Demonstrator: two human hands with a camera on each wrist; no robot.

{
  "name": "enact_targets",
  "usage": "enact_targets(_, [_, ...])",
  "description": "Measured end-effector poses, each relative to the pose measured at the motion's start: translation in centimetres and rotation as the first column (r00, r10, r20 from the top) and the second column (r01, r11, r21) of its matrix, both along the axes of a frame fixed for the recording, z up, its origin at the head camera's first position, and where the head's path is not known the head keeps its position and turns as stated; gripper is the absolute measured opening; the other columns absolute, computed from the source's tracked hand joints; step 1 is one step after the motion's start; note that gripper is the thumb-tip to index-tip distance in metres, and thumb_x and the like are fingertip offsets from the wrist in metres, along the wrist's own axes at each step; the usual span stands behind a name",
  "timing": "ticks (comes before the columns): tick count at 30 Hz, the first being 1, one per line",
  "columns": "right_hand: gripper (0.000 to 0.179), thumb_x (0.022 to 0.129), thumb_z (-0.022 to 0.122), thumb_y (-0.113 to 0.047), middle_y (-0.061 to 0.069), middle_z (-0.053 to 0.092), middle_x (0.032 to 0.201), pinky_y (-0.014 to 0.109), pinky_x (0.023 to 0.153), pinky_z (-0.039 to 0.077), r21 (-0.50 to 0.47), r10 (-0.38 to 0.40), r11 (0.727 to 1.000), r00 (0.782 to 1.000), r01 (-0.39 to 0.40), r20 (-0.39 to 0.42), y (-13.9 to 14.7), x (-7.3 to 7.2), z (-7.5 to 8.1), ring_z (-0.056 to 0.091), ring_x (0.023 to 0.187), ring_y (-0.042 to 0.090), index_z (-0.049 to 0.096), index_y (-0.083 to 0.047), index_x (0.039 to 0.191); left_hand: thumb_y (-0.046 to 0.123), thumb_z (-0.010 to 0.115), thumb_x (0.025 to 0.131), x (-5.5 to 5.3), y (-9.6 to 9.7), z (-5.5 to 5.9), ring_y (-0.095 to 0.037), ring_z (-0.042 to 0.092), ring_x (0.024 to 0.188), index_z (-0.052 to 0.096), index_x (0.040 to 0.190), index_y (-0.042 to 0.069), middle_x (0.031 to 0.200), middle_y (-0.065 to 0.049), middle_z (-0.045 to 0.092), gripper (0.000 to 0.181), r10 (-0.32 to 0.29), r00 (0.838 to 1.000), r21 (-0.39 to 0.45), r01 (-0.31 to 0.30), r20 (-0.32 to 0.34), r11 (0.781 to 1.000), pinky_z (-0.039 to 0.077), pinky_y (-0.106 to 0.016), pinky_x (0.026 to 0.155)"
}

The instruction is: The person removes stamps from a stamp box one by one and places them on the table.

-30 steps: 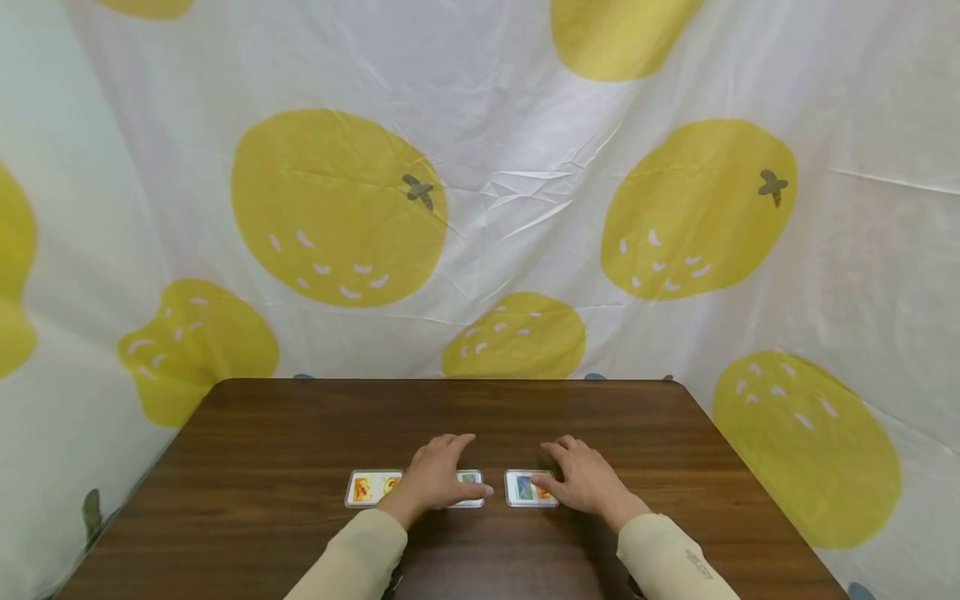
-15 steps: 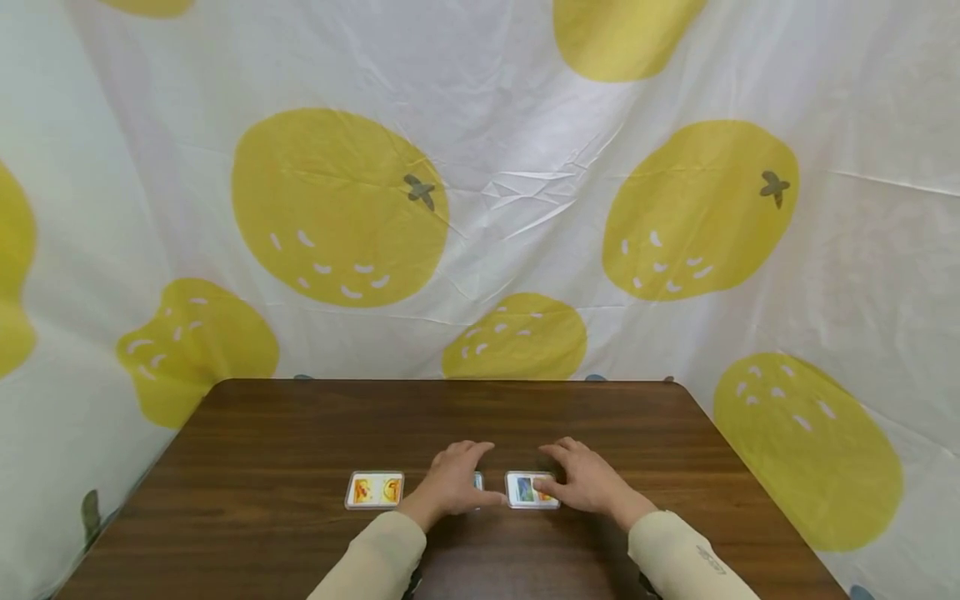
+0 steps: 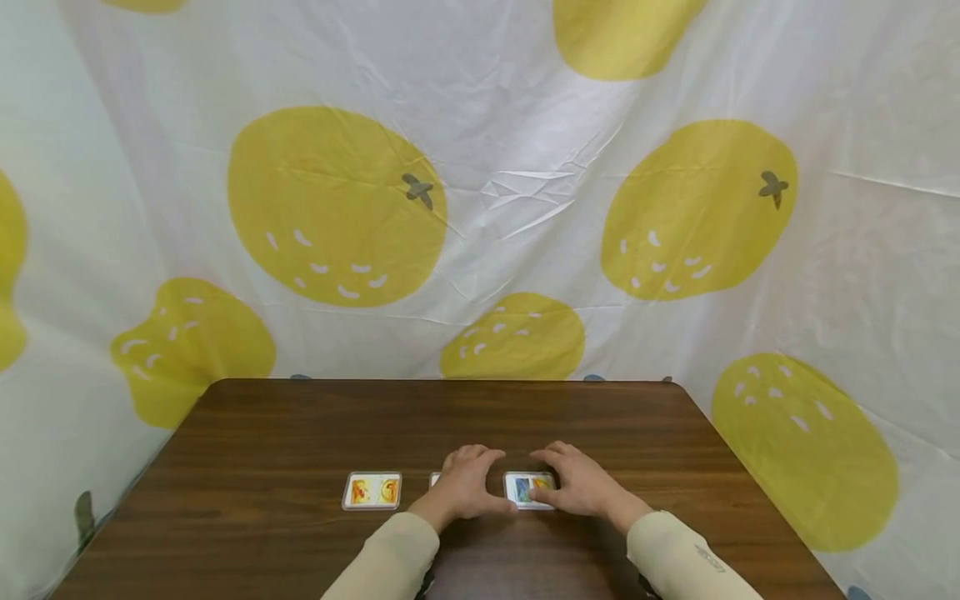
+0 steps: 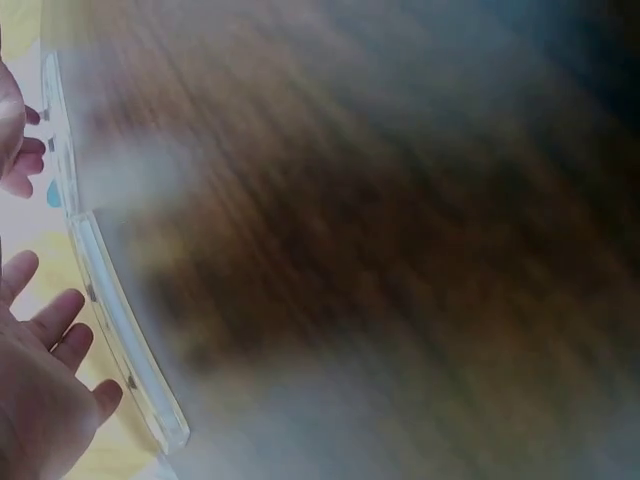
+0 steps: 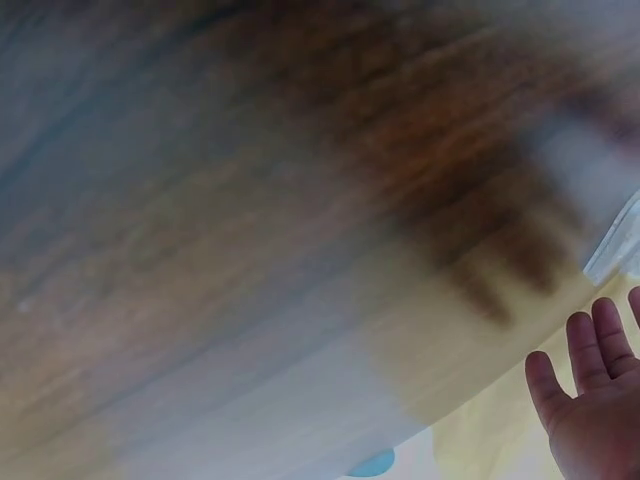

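Note:
Three flat clear cases with picture cards lie in a row on the brown table. My left hand (image 3: 467, 485) reaches over the middle case (image 3: 433, 480), hiding most of it. The left thumb tip overlaps the left edge of the right case (image 3: 522, 490) in the head view. Over that case's right end is my right hand (image 3: 583, 483), its thumb overlapping the orange picture. Both hands have spread, slightly bent fingers, with a gap between them. In the left wrist view a case (image 4: 130, 335) lies edge-on beside the left hand (image 4: 45, 390). The right wrist view shows the right hand (image 5: 600, 410) with fingers extended.
The left case (image 3: 372, 491), with two orange pictures, lies apart from both hands. A white cloth with yellow fruit prints (image 3: 517, 200) hangs behind the table (image 3: 300, 433) and along its sides.
My left hand has moved right across the middle case, uncovering the left case and reaching the right one's edge. My right hand has stayed nearly in place; the cases lie almost unmoved.

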State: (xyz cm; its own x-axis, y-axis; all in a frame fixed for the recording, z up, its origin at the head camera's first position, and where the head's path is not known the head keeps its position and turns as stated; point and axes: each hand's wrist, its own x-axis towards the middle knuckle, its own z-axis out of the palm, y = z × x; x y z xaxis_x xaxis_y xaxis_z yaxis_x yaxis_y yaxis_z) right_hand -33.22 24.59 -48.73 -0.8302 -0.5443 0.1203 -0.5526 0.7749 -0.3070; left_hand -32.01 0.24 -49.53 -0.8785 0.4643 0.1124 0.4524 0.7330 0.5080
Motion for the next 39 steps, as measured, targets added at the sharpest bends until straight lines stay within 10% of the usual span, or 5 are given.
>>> enact_targets(39, [0.071, 0.082, 0.075, -0.053, 0.008, 0.056, 0.123, 0.049, 0.090, 0.048, 0.099, 0.000, 0.995, 0.997, -0.008, 0.081, 0.58, 0.17, -0.16, 0.055, 0.111, 0.028, 0.060, -0.006, 0.134, 0.051, 0.081, 0.075, -0.32, 0.99, -0.40, -0.034, 0.038, 0.132, 0.065, 0.123, 0.017, 0.140, -0.012, 0.047, 0.061, 0.015, 0.999, -0.064, -0.013, 0.039, 0.998, 0.023, -0.059, 0.110])
